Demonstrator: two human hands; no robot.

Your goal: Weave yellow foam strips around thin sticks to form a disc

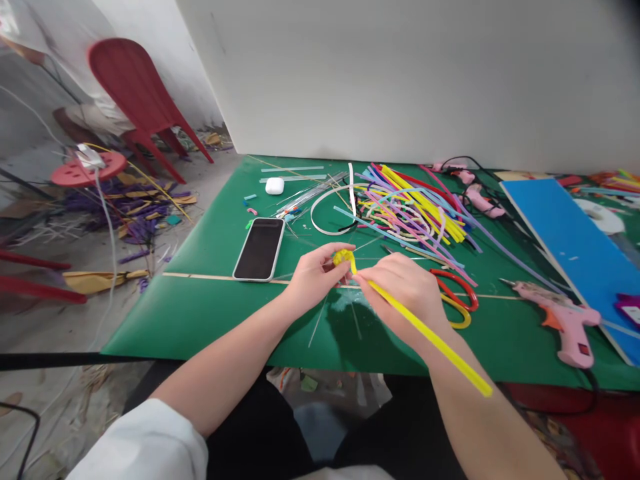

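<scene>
My left hand (320,275) is closed with its fingertips around a small yellow coil (343,255) of pipe cleaner. From that coil a straight yellow pipe cleaner (430,337) runs through the pinched fingers of my right hand (406,293) and out over my right wrist. Both hands are close together above the green tabletop, their fingers partly hiding the coil. Red-and-yellow scissors (457,297) lie just right of my right hand, their blades mostly hidden. A phone (260,249) with a dark screen lies left of my left hand.
Colourful pipe cleaners (410,207) are heaped at the back. A pink glue gun (563,320) and a blue board (570,247) lie on the right. A white earbud case (275,186) sits behind the phone. A person sits on a red chair (135,87) at far left.
</scene>
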